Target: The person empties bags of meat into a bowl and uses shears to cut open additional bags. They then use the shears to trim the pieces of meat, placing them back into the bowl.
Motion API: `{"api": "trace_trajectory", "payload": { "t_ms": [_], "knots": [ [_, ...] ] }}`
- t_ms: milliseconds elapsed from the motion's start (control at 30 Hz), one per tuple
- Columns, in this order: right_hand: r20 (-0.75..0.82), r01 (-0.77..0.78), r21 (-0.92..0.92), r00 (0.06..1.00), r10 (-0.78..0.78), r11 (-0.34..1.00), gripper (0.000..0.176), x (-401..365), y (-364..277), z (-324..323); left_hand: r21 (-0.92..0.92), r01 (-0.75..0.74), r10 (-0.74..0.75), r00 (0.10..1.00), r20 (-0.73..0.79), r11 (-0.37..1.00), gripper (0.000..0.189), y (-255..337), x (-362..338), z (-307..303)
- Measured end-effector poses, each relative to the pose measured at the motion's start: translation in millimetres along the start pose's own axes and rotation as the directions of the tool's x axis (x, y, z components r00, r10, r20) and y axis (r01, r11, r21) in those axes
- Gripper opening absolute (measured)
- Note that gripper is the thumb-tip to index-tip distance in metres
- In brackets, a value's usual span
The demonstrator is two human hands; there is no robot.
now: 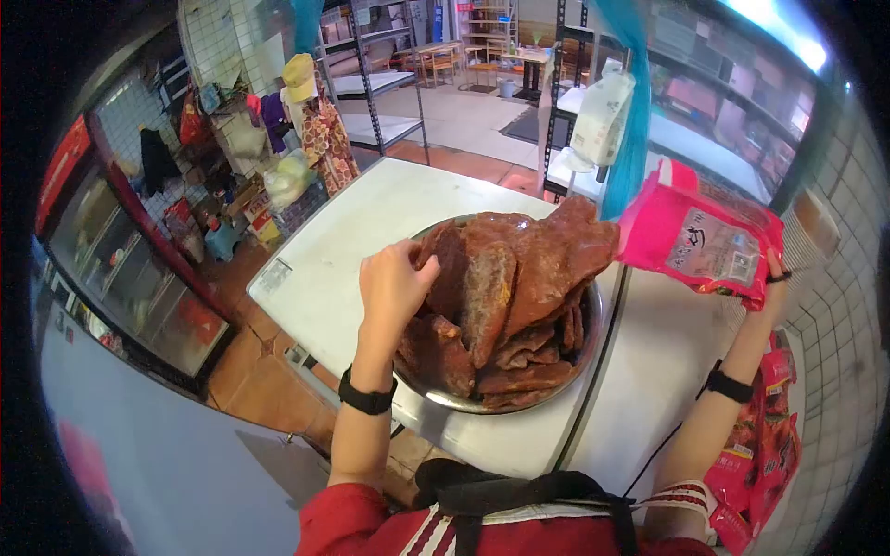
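A round metal bowl [436, 402] on the white tabletop is heaped with large, reddish-brown slabs of cooked or dried meat [547, 269]. At the heap's left side, the curled fingers of my left hand [394, 280] are closed on the edge of a dark meat slab [445, 271]. My right hand [775, 283] grips the lower right corner of a bright pink printed bag [700, 232] with a clear window. The bag is held up to the right of the bowl, its left end beside the top slab. Part of my right hand is hidden behind the bag.
More red printed bags [760, 454] lie at the right by the tiled wall. A white freezer-like top [352, 208] supports the bowl. Metal shelving [380, 83] stands beyond it, near a teal curtain [630, 120]. A glass-door cooler [130, 269] is at the left.
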State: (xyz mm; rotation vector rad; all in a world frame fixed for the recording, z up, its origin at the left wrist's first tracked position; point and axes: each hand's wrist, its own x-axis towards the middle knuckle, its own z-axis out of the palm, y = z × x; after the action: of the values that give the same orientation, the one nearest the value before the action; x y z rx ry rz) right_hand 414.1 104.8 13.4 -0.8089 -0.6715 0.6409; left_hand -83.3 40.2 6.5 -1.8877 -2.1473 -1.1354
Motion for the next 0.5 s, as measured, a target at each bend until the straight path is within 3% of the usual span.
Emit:
{"api": "trace_trajectory", "payload": {
  "t_ms": [33,100,167,233,267,367,400,433,500],
  "knots": [
    [-0.021,0.035,0.033,0.999,-0.034,0.999,0.028,-3.8,-0.8,-1.3,0.000,0.008,-0.008,1.000,-0.007,1.000,0.024,0.3,3.9,0.6],
    [0.003,0.030,0.019,1.000,-0.030,0.999,0.029,-1.4,7.7,-12.2,0.050,-0.167,0.169,0.984,-0.050,0.985,0.023,8.2,11.5,3.3],
    [0.019,0.021,-0.002,1.000,-0.021,1.000,0.030,-5.5,20.1,-23.0,0.086,-0.191,0.195,0.980,-0.047,0.978,0.023,22.2,24.0,-6.3],
    [-0.116,0.041,-0.028,0.992,-0.044,0.999,0.036,-12.8,28.6,-29.1,0.131,-0.293,0.311,0.939,-0.149,0.947,0.021,31.6,43.0,-19.0],
    [-0.007,0.005,-0.005,1.000,-0.005,1.000,0.038,-17.3,28.2,-33.7,0.147,-0.369,0.393,0.896,-0.206,0.918,0.019,33.9,52.6,-30.6],
    [0.021,-0.050,0.125,0.999,0.048,0.991,0.039,-35.4,28.2,-36.5,0.240,-0.577,0.625,0.703,-0.341,0.780,0.016,27.3,85.8,-44.0],
    [0.027,-0.055,0.126,0.998,0.052,0.991,0.039,-45.4,21.9,-29.4,0.235,-0.573,0.618,0.750,-0.238,0.785,0.016,22.2,97.2,-37.2],
    [0.001,-0.066,0.118,0.998,0.067,0.991,0.037,-58.7,11.9,-19.0,0.255,-0.644,0.692,0.676,-0.252,0.722,0.011,11.4,110.1,-17.6],
    [-0.026,-0.076,0.115,0.996,0.080,0.990,0.035,-66.2,10.1,-17.2,0.271,-0.719,0.766,0.627,-0.142,0.640,0.010,-9.1,119.0,23.5]
  ]
}}
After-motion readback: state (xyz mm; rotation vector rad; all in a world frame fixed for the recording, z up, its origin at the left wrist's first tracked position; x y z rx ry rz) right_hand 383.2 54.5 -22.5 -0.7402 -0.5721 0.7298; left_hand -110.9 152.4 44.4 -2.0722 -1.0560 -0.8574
